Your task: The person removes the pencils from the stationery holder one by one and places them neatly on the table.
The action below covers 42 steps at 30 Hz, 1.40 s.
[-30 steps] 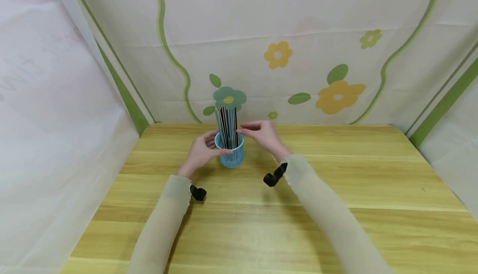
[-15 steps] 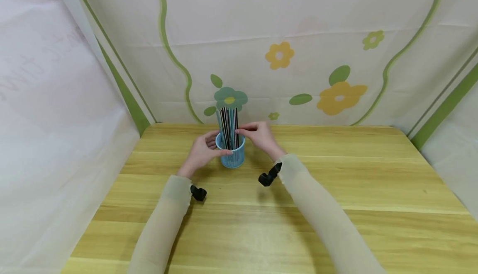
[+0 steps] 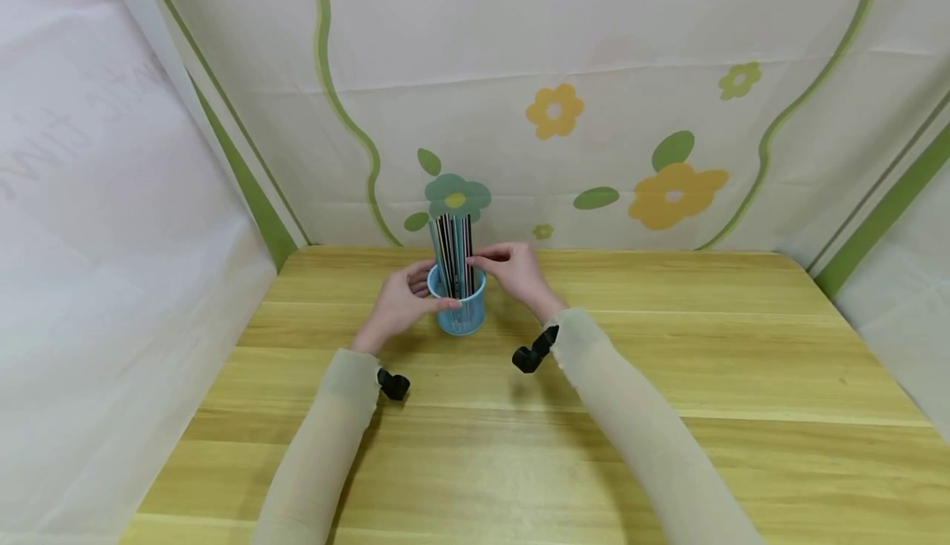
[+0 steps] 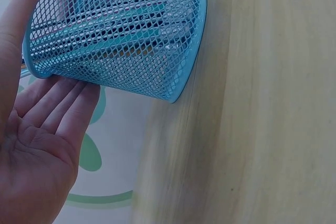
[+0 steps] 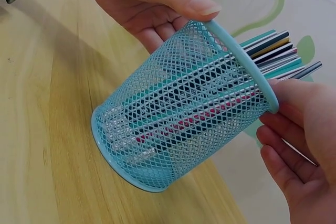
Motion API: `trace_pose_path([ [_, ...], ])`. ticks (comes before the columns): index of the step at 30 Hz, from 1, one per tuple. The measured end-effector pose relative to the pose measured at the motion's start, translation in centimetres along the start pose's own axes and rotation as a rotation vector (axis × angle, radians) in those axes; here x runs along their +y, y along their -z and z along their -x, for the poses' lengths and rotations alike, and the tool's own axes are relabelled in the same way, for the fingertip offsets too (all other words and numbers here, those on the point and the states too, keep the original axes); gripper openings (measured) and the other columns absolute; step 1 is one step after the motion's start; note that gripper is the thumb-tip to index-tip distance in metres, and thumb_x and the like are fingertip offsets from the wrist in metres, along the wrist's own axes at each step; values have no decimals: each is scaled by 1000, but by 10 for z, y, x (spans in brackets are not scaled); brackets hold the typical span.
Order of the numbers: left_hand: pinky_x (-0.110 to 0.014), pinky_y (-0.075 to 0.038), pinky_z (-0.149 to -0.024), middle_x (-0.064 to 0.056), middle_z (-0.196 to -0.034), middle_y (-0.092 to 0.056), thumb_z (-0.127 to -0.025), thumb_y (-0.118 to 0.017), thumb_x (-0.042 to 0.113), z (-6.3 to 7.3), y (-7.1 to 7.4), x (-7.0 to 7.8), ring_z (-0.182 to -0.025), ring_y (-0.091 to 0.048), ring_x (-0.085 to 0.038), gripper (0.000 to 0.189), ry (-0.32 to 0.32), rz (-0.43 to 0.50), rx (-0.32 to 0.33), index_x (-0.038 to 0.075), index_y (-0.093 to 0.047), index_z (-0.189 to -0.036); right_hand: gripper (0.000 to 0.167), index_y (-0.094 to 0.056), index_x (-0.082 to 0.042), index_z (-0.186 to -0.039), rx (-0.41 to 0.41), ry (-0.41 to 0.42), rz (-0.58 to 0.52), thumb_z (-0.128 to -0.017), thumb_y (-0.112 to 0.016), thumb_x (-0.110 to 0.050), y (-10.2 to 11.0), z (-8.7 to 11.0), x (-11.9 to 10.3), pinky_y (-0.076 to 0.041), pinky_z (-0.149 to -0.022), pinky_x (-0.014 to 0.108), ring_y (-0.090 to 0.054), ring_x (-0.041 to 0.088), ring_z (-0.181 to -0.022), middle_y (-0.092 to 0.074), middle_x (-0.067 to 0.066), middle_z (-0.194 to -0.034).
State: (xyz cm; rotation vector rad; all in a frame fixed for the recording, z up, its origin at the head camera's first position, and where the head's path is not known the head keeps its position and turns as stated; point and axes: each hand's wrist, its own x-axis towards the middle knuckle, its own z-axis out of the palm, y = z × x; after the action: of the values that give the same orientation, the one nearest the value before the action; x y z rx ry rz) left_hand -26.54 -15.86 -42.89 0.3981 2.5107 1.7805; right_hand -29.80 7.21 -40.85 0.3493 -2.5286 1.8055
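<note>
A light blue mesh pen holder point(image 3: 462, 319) stands on the table, with a bundle of slim black, teal and silver pens point(image 3: 451, 252) upright in it. My left hand point(image 3: 398, 302) grips the holder at its rim, thumb across the near side and fingers behind. In the left wrist view those fingers lie against the mesh point(image 4: 113, 40). At the bundle's right edge, my right hand point(image 3: 519, 273) pinches a dark pen point(image 5: 308, 70) between thumb and forefinger, just above the rim. Its remaining fingers are loosely bent outside the holder. The forefinger's tip is hidden in the right wrist view.
The wooden table point(image 3: 475, 462) reaches back to a white cloth wall point(image 3: 623, 50) printed with flowers and leaves. Another cloth wall point(image 3: 111, 240) borders the left side. Black camera mounts point(image 3: 536, 350) sit on both wrists.
My right hand has shifted slightly left, closer against the bundle of pens, then stays almost still. The left hand and the pen holder have hardly moved.
</note>
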Motion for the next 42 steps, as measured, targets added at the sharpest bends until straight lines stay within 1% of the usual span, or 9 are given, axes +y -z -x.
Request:
trace_pose_path([
  [8,-39,-51,-103,-12,-135,-62,-77,-93,23,1,0,2,-120,-62,-27,81,10,-4,-5,5,-53,-145,25,-80,-11,-105,10,8,-10,-91,-80,-32,0,1,-1,-57,-89,37,-69,17,-99,-75,0,-104],
  [16,-38,-51,-103,-14,-135,-62,-78,-93,19,0,0,2,-120,-62,-27,80,11,12,-3,4,-53,-145,25,-79,-9,-107,12,21,-61,-93,-79,-29,4,1,-3,-56,-93,37,-68,18,-101,-75,1,-105],
  [21,-39,-50,-104,-14,-135,-62,-77,-93,20,0,0,2,-120,-62,-28,80,2,18,-8,5,-54,-145,24,-79,-9,-107,16,45,-81,-93,-79,-29,8,1,-7,-57,-90,38,-69,18,-98,-75,1,-104],
  [27,-36,-51,-103,-10,-133,-64,-76,-94,25,-1,0,0,-118,-63,-24,80,0,6,-5,6,-55,-143,26,-79,-9,-108,27,76,-106,-94,-78,-31,15,2,-15,-57,-89,40,-69,20,-96,-75,2,-104],
  [31,-36,-52,-102,-9,-132,-64,-76,-94,25,0,0,0,-118,-64,-23,80,-2,5,-4,6,-55,-143,28,-79,-9,-109,42,89,-109,-93,-78,-33,20,3,-22,-57,-89,42,-68,20,-96,-75,2,-103],
  [35,-36,-51,-102,-9,-132,-64,-77,-93,24,0,0,0,-118,-63,-23,79,1,2,-2,6,-55,-144,30,-79,-10,-109,65,99,-108,-92,-79,-34,24,4,-28,-58,-85,40,-68,21,-95,-75,3,-102],
  [38,-37,-51,-103,-10,-133,-64,-77,-93,25,1,1,0,-118,-63,-24,81,4,1,-4,5,-54,-144,31,-79,-9,-108,79,105,-111,-91,-80,-35,27,5,-31,-58,-82,35,-69,22,-94,-75,4,-101],
  [42,-38,-50,-104,-11,-133,-63,-77,-93,24,1,1,0,-119,-62,-25,81,2,6,-9,4,-54,-144,32,-79,-8,-108,101,126,-124,-91,-80,-35,30,7,-36,-58,-80,33,-69,24,-93,-75,5,-99],
])
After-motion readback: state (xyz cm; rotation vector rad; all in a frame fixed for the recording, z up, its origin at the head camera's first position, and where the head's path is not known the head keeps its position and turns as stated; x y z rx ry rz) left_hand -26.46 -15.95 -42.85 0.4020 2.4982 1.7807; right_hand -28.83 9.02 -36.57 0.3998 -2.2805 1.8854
